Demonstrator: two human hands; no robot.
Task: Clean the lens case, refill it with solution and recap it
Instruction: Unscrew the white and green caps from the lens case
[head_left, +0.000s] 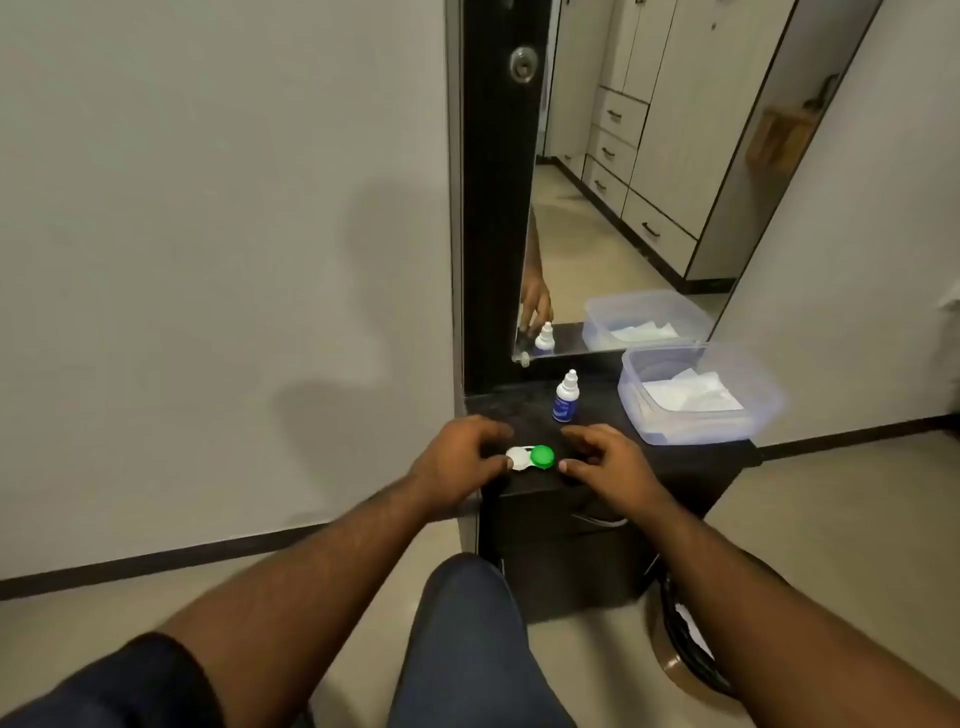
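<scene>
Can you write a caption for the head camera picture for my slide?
Both hands, left hand and right hand, reach for a capped lens case beside a solution bottle.

Surface: low black cabinet top (691, 457) set against a wall mirror (623, 182).
Case: white plastic lens case (530, 458) lying flat near the front edge, with one white cap and one green screw cap (542, 457), both on.
Left hand (457, 460): fingers curled, thumb touching the white end.
Right hand (608, 462): just beside the green end, fingertips spread, contact unclear.
Bottle: small white dropper bottle with blue label (565, 397), upright, behind the case.
Container: clear plastic box (698, 395) holding white tissues (691, 395), right of the bottle.
</scene>
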